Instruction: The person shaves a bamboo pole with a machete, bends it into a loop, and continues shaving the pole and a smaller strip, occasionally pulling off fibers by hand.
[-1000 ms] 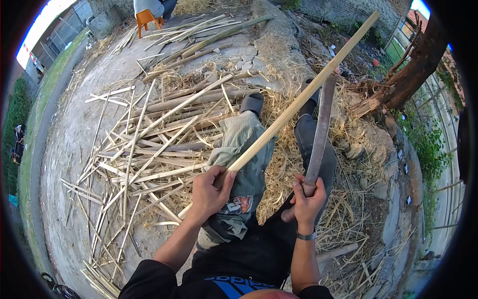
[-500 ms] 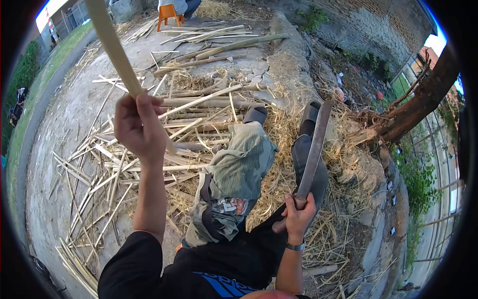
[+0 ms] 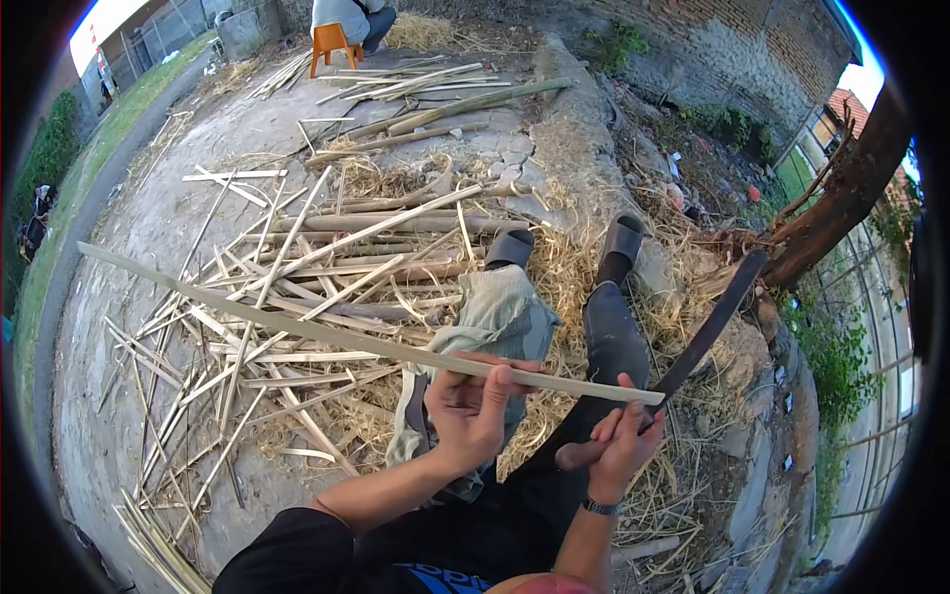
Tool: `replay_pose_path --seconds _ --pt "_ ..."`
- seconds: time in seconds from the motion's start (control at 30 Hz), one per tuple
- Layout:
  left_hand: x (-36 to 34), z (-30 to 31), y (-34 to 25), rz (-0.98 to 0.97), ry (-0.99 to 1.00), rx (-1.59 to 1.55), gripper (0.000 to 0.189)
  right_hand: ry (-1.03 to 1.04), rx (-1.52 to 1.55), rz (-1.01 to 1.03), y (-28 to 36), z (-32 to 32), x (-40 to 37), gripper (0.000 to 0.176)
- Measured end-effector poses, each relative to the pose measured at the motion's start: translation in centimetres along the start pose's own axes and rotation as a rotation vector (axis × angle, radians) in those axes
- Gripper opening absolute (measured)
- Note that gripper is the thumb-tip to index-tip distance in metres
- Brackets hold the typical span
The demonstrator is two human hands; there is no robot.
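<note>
A long pale bamboo strip (image 3: 297, 330) lies across my view, from the upper left down to the right. My left hand (image 3: 470, 406) grips it near its right end, above the grey-green cloth (image 3: 500, 312) on my leg. The strip's right tip is beside my right hand (image 3: 621, 445), which is wrapped round the wooden handle (image 3: 579, 455) of a long machete. The machete's dark blade (image 3: 712, 322) points up and to the right, with part of its base close behind the strip's tip.
Many split strips (image 3: 237, 346) and bamboo poles (image 3: 396, 224) lie on the ground at the left and centre. Shavings (image 3: 564, 267) surround my feet. A tree trunk (image 3: 831, 218) leans at the right. Another person (image 3: 348, 15) sits on an orange stool (image 3: 333, 45) at the top.
The strip has swung from upright to nearly level, and my left hand has come down and right. The machete has tilted further right, and my right hand has shifted slightly right.
</note>
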State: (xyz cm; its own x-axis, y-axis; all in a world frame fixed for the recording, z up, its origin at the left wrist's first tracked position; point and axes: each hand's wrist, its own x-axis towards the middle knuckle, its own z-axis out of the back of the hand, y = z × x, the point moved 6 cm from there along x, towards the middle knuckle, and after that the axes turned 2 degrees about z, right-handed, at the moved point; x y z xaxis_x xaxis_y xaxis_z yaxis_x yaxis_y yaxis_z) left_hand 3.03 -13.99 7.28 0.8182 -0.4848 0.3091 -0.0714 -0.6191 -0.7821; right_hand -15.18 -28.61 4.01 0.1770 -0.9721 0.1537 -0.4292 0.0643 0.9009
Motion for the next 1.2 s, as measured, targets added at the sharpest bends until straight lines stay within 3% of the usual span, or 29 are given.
replay_pose_path --seconds 0.1,0.37,0.47,0.8,0.87,0.9,0.97,1.0,1.03,1.1,1.17,1.2 --pt "-1.1 0.1 1.8 0.087 -0.007 -0.016 0.014 -0.006 -0.135 -0.028 -0.2 2.5 1.0 0.025" --pt "-2.2 -0.3 4.3 0.171 0.082 -0.039 0.013 -0.053 0.000 -0.054 -1.2 5.1 0.2 0.016" --pt "-2.4 -0.1 4.8 0.184 0.119 -0.024 0.013 -0.142 0.070 -0.129 -1.6 5.0 0.2 0.024" --pt "-3.0 -0.5 5.3 0.259 0.198 0.071 0.022 -0.167 0.030 -0.124 -2.1 6.3 0.6 0.023" --pt "-2.8 -1.0 4.7 0.528 0.336 0.137 0.031 -0.241 -0.005 -0.127 -2.1 7.2 0.7 0.022" --pt "-2.2 -0.7 3.7 0.528 0.337 0.136 0.031 -0.240 -0.005 -0.126 -2.2 7.8 1.0 0.022" --pt "-2.5 -0.4 2.8 0.745 0.737 0.529 0.036 -0.241 -0.083 -0.139 -2.6 9.9 1.4 0.022" --pt "-1.9 -0.5 1.4 0.510 0.899 0.722 0.022 -0.242 -0.083 -0.141 -2.7 10.5 1.5 0.022" --pt "-1.8 -0.1 0.3 0.512 0.900 0.723 0.022 -0.270 -0.140 -0.144 -2.7 11.2 1.5 0.021" --pt "-0.2 0.8 -3.3 0.204 0.664 0.667 0.019 -0.301 -0.201 -0.149 -2.9 12.6 1.5 0.021" --pt "1.4 3.1 -6.3 -0.086 0.408 0.812 0.020 -0.312 -0.249 -0.172 -3.4 13.7 1.3 0.023" --pt "2.4 3.5 -7.7 -0.258 0.392 0.999 0.025 -0.315 -0.249 -0.175 -3.6 14.3 1.1 0.023"
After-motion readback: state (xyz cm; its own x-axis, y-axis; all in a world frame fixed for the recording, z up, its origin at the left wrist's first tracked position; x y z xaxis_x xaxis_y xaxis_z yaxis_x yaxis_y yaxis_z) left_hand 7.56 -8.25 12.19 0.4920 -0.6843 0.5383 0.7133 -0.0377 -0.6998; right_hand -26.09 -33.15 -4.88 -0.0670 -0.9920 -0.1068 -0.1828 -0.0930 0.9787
